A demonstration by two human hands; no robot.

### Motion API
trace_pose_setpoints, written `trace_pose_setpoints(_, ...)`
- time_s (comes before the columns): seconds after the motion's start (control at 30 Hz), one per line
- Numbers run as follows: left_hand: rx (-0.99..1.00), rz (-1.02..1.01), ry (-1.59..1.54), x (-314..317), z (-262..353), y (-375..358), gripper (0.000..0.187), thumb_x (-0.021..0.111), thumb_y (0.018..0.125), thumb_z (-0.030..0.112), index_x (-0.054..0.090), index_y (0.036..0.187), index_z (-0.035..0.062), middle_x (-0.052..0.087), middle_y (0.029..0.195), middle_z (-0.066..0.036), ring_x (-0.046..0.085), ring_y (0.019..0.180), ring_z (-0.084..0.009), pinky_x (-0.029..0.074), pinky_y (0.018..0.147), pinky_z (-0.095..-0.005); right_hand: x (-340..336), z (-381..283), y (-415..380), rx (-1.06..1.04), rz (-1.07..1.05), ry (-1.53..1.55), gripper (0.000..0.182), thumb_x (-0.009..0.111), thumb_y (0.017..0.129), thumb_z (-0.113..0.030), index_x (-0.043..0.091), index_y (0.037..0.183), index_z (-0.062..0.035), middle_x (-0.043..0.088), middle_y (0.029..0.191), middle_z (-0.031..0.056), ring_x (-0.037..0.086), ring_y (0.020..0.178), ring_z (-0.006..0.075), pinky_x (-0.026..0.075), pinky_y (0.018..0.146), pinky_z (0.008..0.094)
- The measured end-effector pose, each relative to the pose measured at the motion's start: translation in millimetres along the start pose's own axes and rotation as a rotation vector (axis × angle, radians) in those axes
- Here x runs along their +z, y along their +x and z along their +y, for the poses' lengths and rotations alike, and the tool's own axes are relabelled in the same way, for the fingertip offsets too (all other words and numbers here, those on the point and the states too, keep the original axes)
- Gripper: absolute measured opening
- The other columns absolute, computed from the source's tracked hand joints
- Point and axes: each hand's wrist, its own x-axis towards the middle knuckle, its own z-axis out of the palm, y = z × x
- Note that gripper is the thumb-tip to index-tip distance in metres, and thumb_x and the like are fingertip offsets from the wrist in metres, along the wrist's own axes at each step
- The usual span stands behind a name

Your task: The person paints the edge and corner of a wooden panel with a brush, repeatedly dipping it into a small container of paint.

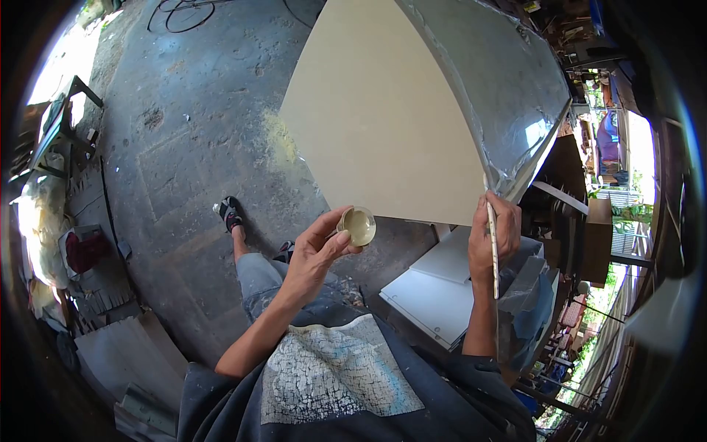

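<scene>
My left hand (318, 247) is wrapped round a small round cup (358, 226) with pale, cream-coloured liquid in it. In my right hand (498, 234) is a thin, light brush (493, 250), held between the fingers. Its tip touches or nearly touches the lower corner of a large cream panel (383, 110), where the panel meets a surface covered in grey plastic film (501, 81). The cup is below the panel's lower edge, apart from it.
White boards (427, 295) lie below the panel, between my hands. Stained concrete floor (199, 147) spreads to the left. A dark bench (70, 125) and grey sheets (132, 357) stand at the far left. Clutter fills the right side. A coiled cable (190, 16) lies at the top.
</scene>
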Motion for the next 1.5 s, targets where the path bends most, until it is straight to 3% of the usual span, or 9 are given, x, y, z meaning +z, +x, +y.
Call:
trace_pose_setpoints(0.1,-0.024,-0.012,0.004,-1.4,0.8,-0.3,0.064,0.071,0.094,0.037,0.050,0.142,0.0000,0.059,0.133,-0.011,0.065,0.109,-0.0177,0.056,0.094,-0.0333,0.1,-0.3,0.3,-0.004,0.012,-0.006,0.018,0.070,0.086,0.004,0.063,0.103,0.0013,0.070,0.094,0.0150,0.069,0.085,0.0313,0.056,0.074,0.0417)
trace_pose_setpoints(1.5,0.017,0.003,-0.003,-3.1,-0.6,-3.1,0.059,0.069,0.096,0.034,0.051,0.140,0.0002,0.063,0.125,-0.011,0.067,0.104,-0.0188,0.057,0.089,-0.0321,-0.1,3.0,-6.1,0.016,0.024,0.002,0.016,0.069,0.087,0.004,0.062,0.102,0.0013,0.068,0.094,0.0149,0.067,0.084,0.0323,0.055,0.073,0.0417)
